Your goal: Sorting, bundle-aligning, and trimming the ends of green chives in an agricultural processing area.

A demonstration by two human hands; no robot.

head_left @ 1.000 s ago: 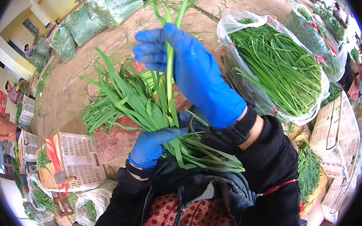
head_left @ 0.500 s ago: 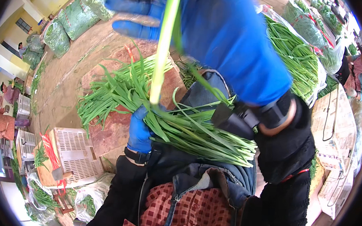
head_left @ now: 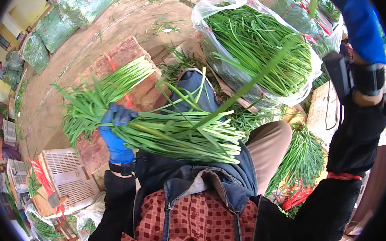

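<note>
Left hand (head_left: 113,130) clamps green bunch (head_left: 182,140) at board's (head_left: 89,151) near edge.
Slackening could scatter it; right hand's (head_left: 362,31) closure I cannot tell.

Your left hand (head_left: 115,133) wears a smooth bright-blue glove, smudged dark grey across the fingers; your right hand (head_left: 363,27) is gloved in deep blue. Your long, leafy bundle of stems (head_left: 192,136) grades from mid-green to whitish green ends. Your collared cloth shirt (head_left: 195,214) is checked, dark maroon on dusty red, beneath a faded-blue denim collar (head_left: 237,193). The flat rectangular board (head_left: 148,92) is mottled reddish brown.
</note>
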